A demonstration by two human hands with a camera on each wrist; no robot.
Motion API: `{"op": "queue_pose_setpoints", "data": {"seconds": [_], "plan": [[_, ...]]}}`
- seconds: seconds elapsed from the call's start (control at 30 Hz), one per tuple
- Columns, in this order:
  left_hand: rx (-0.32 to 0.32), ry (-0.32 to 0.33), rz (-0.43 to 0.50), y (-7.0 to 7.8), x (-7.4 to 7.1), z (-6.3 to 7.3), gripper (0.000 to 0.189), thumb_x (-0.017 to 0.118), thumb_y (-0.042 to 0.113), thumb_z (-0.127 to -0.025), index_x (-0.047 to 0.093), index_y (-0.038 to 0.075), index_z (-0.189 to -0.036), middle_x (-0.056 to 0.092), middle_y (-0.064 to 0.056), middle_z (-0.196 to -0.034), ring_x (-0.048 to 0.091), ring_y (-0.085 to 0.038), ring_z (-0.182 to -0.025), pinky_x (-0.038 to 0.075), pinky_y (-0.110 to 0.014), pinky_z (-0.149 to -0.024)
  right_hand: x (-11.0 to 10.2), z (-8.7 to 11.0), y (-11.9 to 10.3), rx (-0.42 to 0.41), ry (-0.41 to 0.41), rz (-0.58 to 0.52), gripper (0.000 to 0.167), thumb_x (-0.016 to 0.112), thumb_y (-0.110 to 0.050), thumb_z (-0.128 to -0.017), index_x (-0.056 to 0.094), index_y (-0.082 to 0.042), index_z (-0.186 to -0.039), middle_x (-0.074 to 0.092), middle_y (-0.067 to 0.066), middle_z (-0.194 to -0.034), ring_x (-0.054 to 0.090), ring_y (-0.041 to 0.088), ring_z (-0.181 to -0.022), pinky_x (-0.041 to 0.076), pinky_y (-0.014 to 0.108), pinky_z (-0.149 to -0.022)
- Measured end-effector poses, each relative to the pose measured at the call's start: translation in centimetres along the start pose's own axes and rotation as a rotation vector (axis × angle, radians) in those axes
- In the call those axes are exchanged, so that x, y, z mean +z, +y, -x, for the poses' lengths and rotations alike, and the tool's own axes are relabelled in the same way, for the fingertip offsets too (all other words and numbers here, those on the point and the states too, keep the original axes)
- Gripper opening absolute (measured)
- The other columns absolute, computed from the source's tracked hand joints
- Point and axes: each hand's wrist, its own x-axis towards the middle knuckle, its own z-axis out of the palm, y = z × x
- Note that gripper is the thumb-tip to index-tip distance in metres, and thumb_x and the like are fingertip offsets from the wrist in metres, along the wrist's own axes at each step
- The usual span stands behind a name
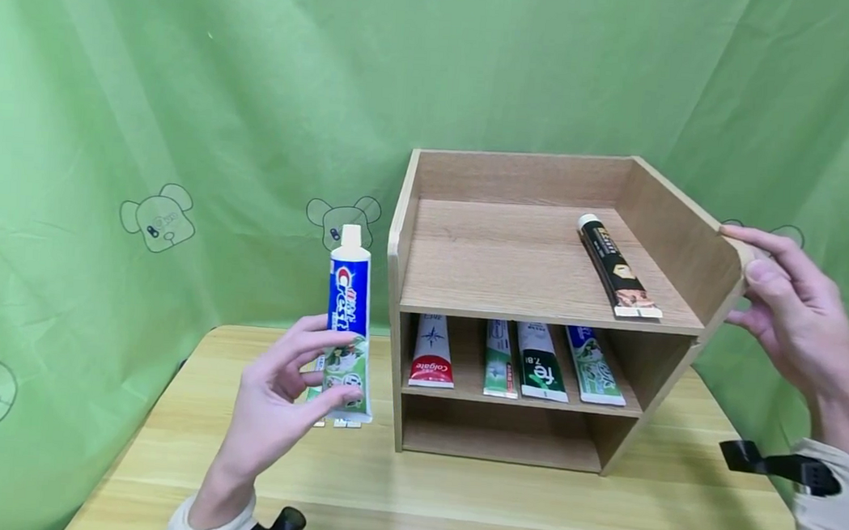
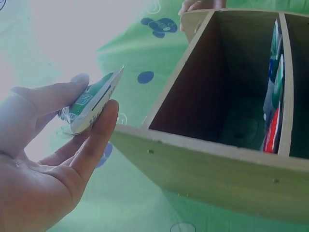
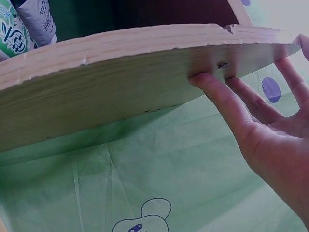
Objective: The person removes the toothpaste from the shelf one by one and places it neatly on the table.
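Note:
My left hand (image 1: 270,401) pinches a Crest toothpaste tube (image 1: 350,293) between thumb and fingers, cap up, left of a wooden shelf unit (image 1: 512,258). In the left wrist view the tube's flat crimped end (image 2: 104,94) shows between the fingers. With its fingers extended, my right hand (image 1: 794,304) touches the upper right side panel of the unit. The right wrist view shows fingertips against that panel's outer face (image 3: 145,82). On the top shelf a black toothpaste tube (image 1: 614,264) lies at the right, white cap toward the back.
The middle shelf holds several tubes: a red-and-white Colgate tube (image 1: 432,355), a narrow green one (image 1: 500,363), a dark green-and-white one (image 1: 541,365) and a blue-green one (image 1: 595,369). Tube ends (image 1: 347,424) peek out behind my left hand on the wooden table (image 1: 323,486). A green curtain (image 1: 259,109) hangs behind.

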Motion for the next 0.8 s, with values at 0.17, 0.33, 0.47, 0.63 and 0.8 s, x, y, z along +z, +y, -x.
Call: {"op": "queue_pose_setpoints", "data": {"seconds": [0.17, 0.33, 0.47, 0.63, 0.8], "plan": [[-0.005, 0.020, -0.027, -0.3, -1.3, 0.6, 0.057, 0.072, -0.027, -0.075, 0.062, -0.010, -0.129, 0.053, -0.023, -0.138, 0.063, -0.030, -0.122, 0.062, -0.042, -0.084, 0.1, 0.0, 0.0, 0.002, 0.005, 0.004, 0.045, 0.024, 0.011, -0.106, 0.028, 0.015, -0.152, 0.048, 0.022, -0.134, 0.064, 0.026, -0.108, 0.063, 0.037, -0.081], [0.007, 0.051, -0.017, -0.9, -2.6, 0.9, 0.056, 0.067, -0.030, -0.076, 0.059, -0.014, -0.129, 0.052, -0.023, -0.137, 0.064, -0.028, -0.120, 0.062, -0.037, -0.086, 0.1, -0.1, -0.1, -0.005, 0.003, 0.007, 0.046, 0.024, 0.011, -0.106, 0.027, 0.016, -0.151, 0.048, 0.023, -0.135, 0.064, 0.027, -0.108, 0.063, 0.038, -0.080], [-0.022, 0.082, -0.020, -1.4, -3.6, 1.1, 0.056, 0.065, -0.030, -0.077, 0.057, -0.015, -0.130, 0.052, -0.022, -0.138, 0.065, -0.025, -0.118, 0.061, -0.035, -0.087, 0.1, -0.2, -0.3, -0.008, 0.003, 0.005, 0.045, 0.024, 0.012, -0.106, 0.027, 0.016, -0.151, 0.047, 0.023, -0.135, 0.064, 0.027, -0.109, 0.063, 0.038, -0.080], [-0.120, 0.120, -0.044, -2.2, -4.8, 1.8, 0.055, 0.064, -0.029, -0.080, 0.055, -0.014, -0.133, 0.052, -0.018, -0.140, 0.063, -0.023, -0.122, 0.059, -0.035, -0.092, 0.1, -0.2, -0.3, 0.009, 0.009, 0.019, 0.045, 0.025, 0.011, -0.106, 0.028, 0.015, -0.152, 0.046, 0.022, -0.135, 0.063, 0.026, -0.108, 0.063, 0.036, -0.081], [-0.169, 0.134, -0.077, -3.0, -5.7, 2.3, 0.054, 0.065, -0.025, -0.084, 0.054, -0.012, -0.135, 0.049, -0.018, -0.142, 0.061, -0.022, -0.126, 0.056, -0.034, -0.098, 0.1, -0.1, -0.3, 0.013, 0.010, 0.034, 0.046, 0.025, 0.011, -0.106, 0.028, 0.014, -0.152, 0.044, 0.022, -0.138, 0.063, 0.026, -0.109, 0.063, 0.036, -0.081]]}}
